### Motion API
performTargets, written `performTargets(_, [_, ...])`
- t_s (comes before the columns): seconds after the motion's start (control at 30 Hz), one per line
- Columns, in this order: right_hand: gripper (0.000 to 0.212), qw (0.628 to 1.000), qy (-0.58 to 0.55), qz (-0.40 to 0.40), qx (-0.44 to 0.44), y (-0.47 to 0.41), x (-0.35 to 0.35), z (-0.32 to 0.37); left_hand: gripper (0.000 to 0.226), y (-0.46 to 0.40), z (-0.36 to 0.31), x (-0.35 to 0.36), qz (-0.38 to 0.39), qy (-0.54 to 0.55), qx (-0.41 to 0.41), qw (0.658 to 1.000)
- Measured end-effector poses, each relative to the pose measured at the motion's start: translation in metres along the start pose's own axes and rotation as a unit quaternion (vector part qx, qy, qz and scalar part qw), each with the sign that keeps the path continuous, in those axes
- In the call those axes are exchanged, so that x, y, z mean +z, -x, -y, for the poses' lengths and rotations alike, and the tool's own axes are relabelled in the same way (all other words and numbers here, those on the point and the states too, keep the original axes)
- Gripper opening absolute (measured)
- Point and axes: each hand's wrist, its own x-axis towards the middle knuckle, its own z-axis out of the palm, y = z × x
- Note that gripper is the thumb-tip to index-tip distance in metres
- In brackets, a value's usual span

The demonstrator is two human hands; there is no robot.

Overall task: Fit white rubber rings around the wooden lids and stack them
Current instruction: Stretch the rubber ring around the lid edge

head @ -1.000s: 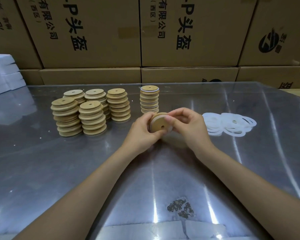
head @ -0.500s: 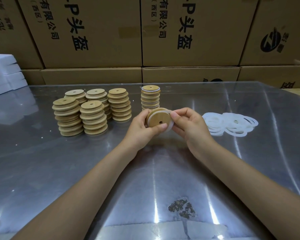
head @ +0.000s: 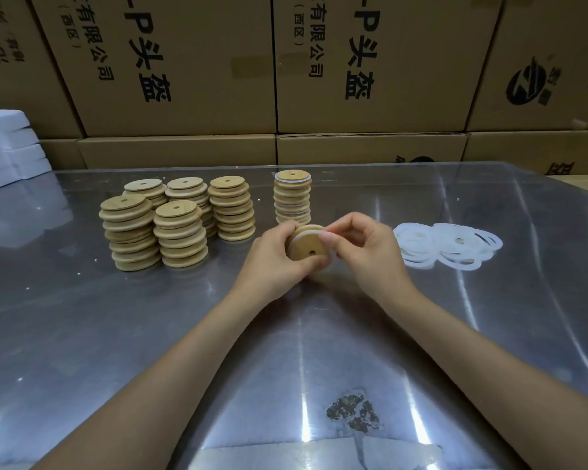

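Observation:
A round wooden lid point(head: 308, 247) with a small centre hole is held on edge above the table, between both hands. My left hand point(head: 272, 257) grips its left rim from below. My right hand point(head: 365, 247) pinches a white rubber ring point(head: 304, 233) at the lid's upper right rim; the ring shows partly seated around the lid. Behind the hands stands a stack of lids with white rings point(head: 292, 196). Several stacks of bare wooden lids point(head: 180, 220) stand to the left. A loose pile of white rings point(head: 447, 245) lies to the right.
The metal table point(head: 116, 334) is shiny, with a worn dark patch point(head: 352, 410) near its front edge. Cardboard boxes point(head: 370, 62) wall off the back. White foam pieces point(head: 7, 149) are stacked at the far left.
The lid has tilted so its holed face turns toward me, and my right-hand fingers have shifted around the rim with the ring. Stacks and ring pile are unchanged.

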Motion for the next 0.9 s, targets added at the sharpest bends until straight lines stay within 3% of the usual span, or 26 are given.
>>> performTargets(0.07, [0.016, 1.0, 0.021, 0.01, -0.019, 0.0001, 0.0003, -0.0005, 0.029, 0.0002, 0.0018, 0.0, -0.005, -0.041, 0.006, 0.999])
performTargets(0.3, [0.011, 0.99, -0.137, 0.006, 0.046, -0.0023, 0.0015, 0.0029, 0.025, -0.004, 0.0039, -0.0035, 0.021, 0.097, -0.017, 0.995])
performTargets(0.57, [0.012, 0.996, -0.083, -0.005, 0.024, -0.0002, 0.0018, 0.006, 0.022, -0.0005, 0.0006, 0.0003, 0.003, 0.234, -0.06, 0.97])
performTargets(0.8, [0.008, 0.974, -0.176, -0.021, 0.141, -0.0005, 0.0015, 0.0062, 0.021, 0.0013, -0.0034, 0.0005, 0.012, 0.251, -0.074, 0.965])
performTargets(0.9, [0.007, 0.975, -0.171, -0.013, 0.142, 0.0, 0.0005, 0.0079, 0.022, 0.0014, -0.0024, 0.0, 0.012, 0.256, -0.079, 0.963])
